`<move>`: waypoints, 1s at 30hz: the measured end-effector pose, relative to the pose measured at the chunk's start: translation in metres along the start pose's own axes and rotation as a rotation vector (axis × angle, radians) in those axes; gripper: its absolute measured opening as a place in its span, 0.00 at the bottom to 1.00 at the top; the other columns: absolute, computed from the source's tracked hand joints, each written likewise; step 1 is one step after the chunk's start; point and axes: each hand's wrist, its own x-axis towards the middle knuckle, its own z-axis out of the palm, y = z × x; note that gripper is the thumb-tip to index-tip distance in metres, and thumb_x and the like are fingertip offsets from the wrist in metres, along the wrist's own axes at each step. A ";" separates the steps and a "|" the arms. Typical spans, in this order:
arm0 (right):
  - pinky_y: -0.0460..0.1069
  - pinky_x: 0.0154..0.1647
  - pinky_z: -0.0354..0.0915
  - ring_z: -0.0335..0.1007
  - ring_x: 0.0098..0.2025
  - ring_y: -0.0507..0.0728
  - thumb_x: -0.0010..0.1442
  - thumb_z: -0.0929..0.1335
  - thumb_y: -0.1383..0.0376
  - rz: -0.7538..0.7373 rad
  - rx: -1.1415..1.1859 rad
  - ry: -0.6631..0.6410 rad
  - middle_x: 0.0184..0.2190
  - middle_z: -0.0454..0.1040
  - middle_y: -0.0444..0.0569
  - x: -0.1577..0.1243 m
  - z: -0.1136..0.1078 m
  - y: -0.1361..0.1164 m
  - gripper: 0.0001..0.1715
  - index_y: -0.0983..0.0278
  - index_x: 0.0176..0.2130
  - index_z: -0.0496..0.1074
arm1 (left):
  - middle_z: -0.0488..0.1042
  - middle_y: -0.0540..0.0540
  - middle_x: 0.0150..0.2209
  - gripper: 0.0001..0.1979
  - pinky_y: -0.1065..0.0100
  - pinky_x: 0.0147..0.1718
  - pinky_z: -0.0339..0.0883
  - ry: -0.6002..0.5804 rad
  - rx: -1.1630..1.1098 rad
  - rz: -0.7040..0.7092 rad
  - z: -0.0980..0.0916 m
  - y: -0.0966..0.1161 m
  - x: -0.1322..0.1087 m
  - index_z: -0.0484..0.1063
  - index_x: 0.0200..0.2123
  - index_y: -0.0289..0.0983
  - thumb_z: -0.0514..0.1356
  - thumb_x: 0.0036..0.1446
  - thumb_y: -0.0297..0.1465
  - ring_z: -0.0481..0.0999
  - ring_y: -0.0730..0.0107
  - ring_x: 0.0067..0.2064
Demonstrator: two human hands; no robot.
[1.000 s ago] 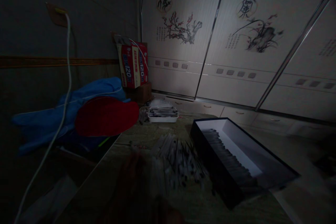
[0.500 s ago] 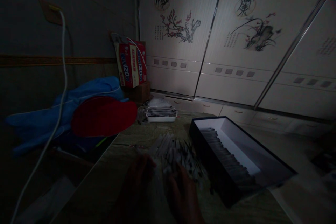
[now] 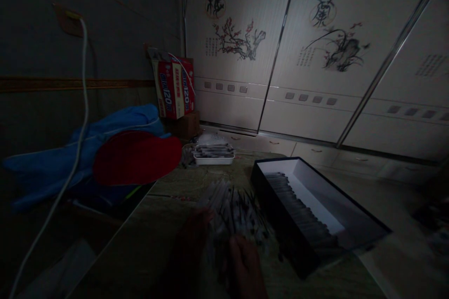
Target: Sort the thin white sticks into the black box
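Our right hand [image 3: 245, 258] has reached the thin sticks [image 3: 235, 210] ahead; our left hand [image 3: 194, 230] flanks them, so both seem engaged; grips, we cannot tell.

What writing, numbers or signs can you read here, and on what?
"120": twice on the red carton; its other print is too blurred.
"蘭": stylised, on the middle door panel.
Left door panel: one large stylised character, not surely readable.
Small text columns on the three panels: too small to read.

Head camera faces forward-down over hands [image 3: 244, 258], tabletop [image 3: 149, 229]; seemingly near, dim.
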 end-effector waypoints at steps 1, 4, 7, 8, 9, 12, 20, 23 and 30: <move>0.45 0.31 0.66 0.71 0.31 0.55 0.57 0.61 0.41 -0.003 0.007 -0.035 0.26 0.75 0.48 -0.002 0.003 0.002 0.30 0.62 0.30 0.75 | 0.77 0.41 0.47 0.16 0.61 0.49 0.70 -0.035 0.029 0.012 0.002 -0.002 -0.001 0.76 0.44 0.42 0.51 0.58 0.32 0.76 0.61 0.48; 0.46 0.33 0.67 0.71 0.30 0.55 0.56 0.62 0.41 -0.017 -0.005 -0.079 0.25 0.75 0.47 -0.004 0.009 0.007 0.29 0.62 0.29 0.75 | 0.75 0.41 0.49 0.18 0.61 0.49 0.70 -0.103 0.064 -0.003 0.006 -0.007 -0.004 0.74 0.47 0.42 0.49 0.59 0.30 0.74 0.63 0.50; 0.50 0.42 0.66 0.72 0.39 0.59 0.55 0.63 0.41 0.003 -0.037 -0.002 0.34 0.77 0.53 -0.002 0.011 0.011 0.31 0.64 0.36 0.76 | 0.70 0.40 0.55 0.19 0.55 0.55 0.64 -0.042 0.072 -0.005 0.009 -0.008 -0.004 0.70 0.51 0.42 0.48 0.60 0.30 0.68 0.60 0.56; 0.51 0.44 0.66 0.72 0.41 0.60 0.55 0.62 0.40 0.019 -0.040 0.019 0.37 0.77 0.55 0.000 0.010 0.012 0.33 0.64 0.38 0.76 | 0.68 0.40 0.57 0.19 0.53 0.56 0.61 0.033 0.066 -0.031 0.009 -0.006 -0.004 0.69 0.52 0.40 0.48 0.60 0.30 0.65 0.58 0.59; 0.51 0.43 0.67 0.72 0.41 0.61 0.55 0.62 0.40 0.033 -0.041 0.020 0.36 0.77 0.56 0.002 0.009 0.013 0.34 0.64 0.38 0.76 | 0.66 0.38 0.57 0.19 0.51 0.57 0.59 0.117 0.044 -0.081 0.008 -0.003 -0.002 0.67 0.53 0.39 0.50 0.59 0.31 0.63 0.56 0.60; 0.46 0.27 0.68 0.72 0.26 0.55 0.57 0.60 0.41 0.071 0.024 -0.064 0.23 0.74 0.49 0.007 0.007 0.012 0.31 0.63 0.30 0.73 | 0.71 0.37 0.50 0.19 0.54 0.50 0.66 0.260 -0.133 -0.380 0.003 0.009 0.003 0.66 0.49 0.35 0.56 0.55 0.35 0.70 0.54 0.53; 0.50 0.41 0.68 0.73 0.39 0.60 0.55 0.63 0.41 -0.031 -0.025 0.021 0.36 0.77 0.53 -0.005 0.016 0.016 0.30 0.62 0.38 0.77 | 0.77 0.47 0.28 0.14 0.65 0.35 0.68 0.030 -0.495 -0.671 -0.017 0.030 0.012 0.76 0.29 0.38 0.58 0.51 0.43 0.75 0.61 0.33; 0.52 0.42 0.67 0.73 0.39 0.60 0.56 0.62 0.42 -0.091 -0.094 0.012 0.35 0.78 0.52 -0.005 0.014 0.013 0.30 0.61 0.37 0.78 | 0.75 0.49 0.24 0.15 0.66 0.32 0.67 0.027 -0.505 -0.683 -0.019 0.034 0.014 0.75 0.25 0.39 0.59 0.50 0.44 0.73 0.64 0.29; 0.47 0.33 0.68 0.73 0.30 0.56 0.58 0.59 0.40 0.032 0.023 -0.039 0.27 0.76 0.50 -0.003 0.011 0.000 0.32 0.60 0.32 0.76 | 0.73 0.50 0.21 0.17 0.67 0.29 0.65 0.001 -0.540 -0.684 -0.016 0.031 0.014 0.75 0.24 0.37 0.58 0.50 0.46 0.71 0.65 0.27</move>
